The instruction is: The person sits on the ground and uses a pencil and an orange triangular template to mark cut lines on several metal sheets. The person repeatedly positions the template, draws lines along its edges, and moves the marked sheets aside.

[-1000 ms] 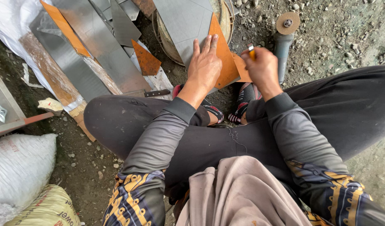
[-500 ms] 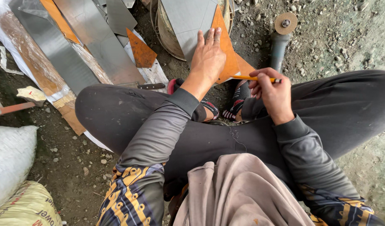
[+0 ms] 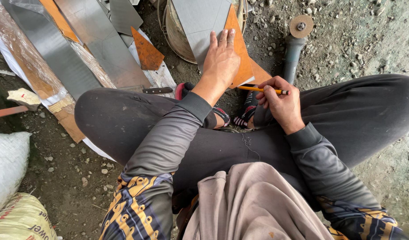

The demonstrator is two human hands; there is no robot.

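Observation:
I sit on the ground with my knees spread. My left hand point(image 3: 221, 62) lies flat, fingers apart, pressing on an orange triangular template point(image 3: 241, 49) that rests on a grey metal sheet point(image 3: 200, 20). My right hand point(image 3: 279, 104) grips a yellow pencil point(image 3: 262, 90) whose tip points left toward the template's lower edge. The sheet lies over a round rusty rim point(image 3: 172, 29). My sandalled feet point(image 3: 233, 115) show between my knees.
An angle grinder point(image 3: 295, 42) lies on gravel to the right of the sheet. Long grey metal strips point(image 3: 71, 53), a rusty orange triangle point(image 3: 146, 51) and a dark-handled knife point(image 3: 155, 90) lie at the left. White sacks point(image 3: 9, 178) sit at bottom left.
My right hand pulled back toward my knee and turned the pencil sideways, tip toward the template's lower edge. My left hand stayed pressed flat on the template. The view shifted slightly.

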